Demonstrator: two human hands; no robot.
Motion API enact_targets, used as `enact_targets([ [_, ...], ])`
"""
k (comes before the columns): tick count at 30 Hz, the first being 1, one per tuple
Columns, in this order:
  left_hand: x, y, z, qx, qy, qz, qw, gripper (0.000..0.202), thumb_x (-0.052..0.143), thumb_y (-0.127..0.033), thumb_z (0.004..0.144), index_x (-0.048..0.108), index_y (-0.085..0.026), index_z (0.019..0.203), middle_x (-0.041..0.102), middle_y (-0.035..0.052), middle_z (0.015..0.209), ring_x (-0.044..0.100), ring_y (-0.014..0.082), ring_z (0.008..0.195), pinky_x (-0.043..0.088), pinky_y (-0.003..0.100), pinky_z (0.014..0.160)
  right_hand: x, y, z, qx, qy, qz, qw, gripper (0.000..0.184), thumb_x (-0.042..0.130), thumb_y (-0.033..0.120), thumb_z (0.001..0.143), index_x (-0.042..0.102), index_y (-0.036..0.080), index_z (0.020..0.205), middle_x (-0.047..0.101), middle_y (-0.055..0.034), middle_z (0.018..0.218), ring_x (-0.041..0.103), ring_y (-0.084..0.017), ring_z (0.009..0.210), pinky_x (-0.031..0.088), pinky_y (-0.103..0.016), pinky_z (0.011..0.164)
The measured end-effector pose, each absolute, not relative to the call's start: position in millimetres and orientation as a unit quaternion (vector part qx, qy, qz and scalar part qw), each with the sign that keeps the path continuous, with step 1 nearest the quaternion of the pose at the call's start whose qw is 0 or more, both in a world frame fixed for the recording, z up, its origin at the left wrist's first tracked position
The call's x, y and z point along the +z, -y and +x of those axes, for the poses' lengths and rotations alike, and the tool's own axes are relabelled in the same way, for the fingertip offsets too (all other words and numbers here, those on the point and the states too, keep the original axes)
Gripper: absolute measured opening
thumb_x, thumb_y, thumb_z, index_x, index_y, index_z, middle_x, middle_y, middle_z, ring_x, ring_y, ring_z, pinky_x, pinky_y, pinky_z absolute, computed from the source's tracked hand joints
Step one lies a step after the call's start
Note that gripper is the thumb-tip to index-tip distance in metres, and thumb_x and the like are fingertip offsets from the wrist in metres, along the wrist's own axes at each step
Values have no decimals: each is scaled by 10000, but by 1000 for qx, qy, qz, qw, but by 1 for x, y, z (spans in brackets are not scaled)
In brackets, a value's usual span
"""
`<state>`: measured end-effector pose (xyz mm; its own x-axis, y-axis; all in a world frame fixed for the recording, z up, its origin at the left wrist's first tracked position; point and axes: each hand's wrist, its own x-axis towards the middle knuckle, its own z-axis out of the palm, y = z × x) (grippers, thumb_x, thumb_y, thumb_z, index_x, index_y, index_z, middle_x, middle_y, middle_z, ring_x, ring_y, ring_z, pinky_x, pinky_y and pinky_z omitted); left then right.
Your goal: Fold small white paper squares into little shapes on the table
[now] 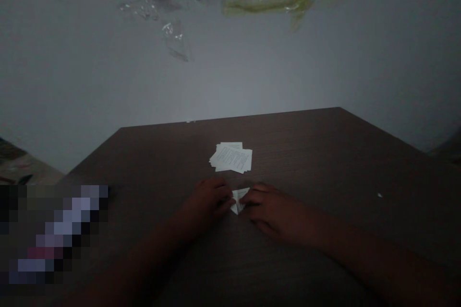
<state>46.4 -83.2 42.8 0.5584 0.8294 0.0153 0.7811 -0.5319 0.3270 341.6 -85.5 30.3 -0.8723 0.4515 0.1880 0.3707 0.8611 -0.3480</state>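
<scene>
A small folded piece of white paper [238, 200] lies on the dark wooden table [324, 163], between my two hands. My left hand [211, 200] rests on the table with its fingers curled and its fingertips pinching the paper's left edge. From the right, my right hand [273, 211] presses its fingertips on the paper's other side. Just beyond the hands lies a small stack of white printed paper slips [232, 157], fanned slightly and untouched.
The room is dim. A grey wall [72, 81] rises behind the table, with clear and yellowish plastic wrapping [266, 0] hanging near the top. A tiny white scrap [379, 195] lies on the table at right. A blurred-out patch [54, 235] covers the lower left.
</scene>
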Motion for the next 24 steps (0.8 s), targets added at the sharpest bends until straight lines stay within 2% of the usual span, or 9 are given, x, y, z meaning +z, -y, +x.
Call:
enact_targets([
  [5,40,85,46,95,-473,865,137,143,825,-115,1148,877,-245,1124,901,62,1264,864,314,1213,680,451,1164,30,88,342,146,956,-211,140,286,749,139,1218,925,230,1423,904,-152,1471,812,-345,1405,659,-573,1318],
  [12,42,87,46,94,-505,846,145,166,844,-129,1139,869,-278,1207,913,55,1386,861,327,1379,651,421,1271,29,93,339,130,955,-224,145,292,794,111,1189,932,218,1424,897,-153,1409,816,-356,1361,681,-559,1262],
  [18,45,83,41,73,-474,862,164,121,838,-160,1169,891,-266,1189,891,60,1366,835,333,1330,620,476,1272,33,95,339,126,955,-231,140,302,789,144,1196,933,224,1449,902,-151,1426,823,-369,1343,702,-573,1239],
  [21,46,81,33,86,-431,878,191,107,873,-206,1177,936,-273,1232,884,70,1400,828,340,1361,620,510,1295,34,94,339,134,955,-227,139,304,808,142,1175,937,237,1433,916,-142,1400,824,-369,1329,704,-578,1233],
  [24,46,78,27,106,-411,880,213,132,908,-243,1173,962,-293,1282,888,69,1414,835,321,1338,643,499,1293,34,92,339,142,953,-229,134,319,812,164,1181,931,247,1465,918,-138,1405,816,-373,1349,694,-588,1246],
])
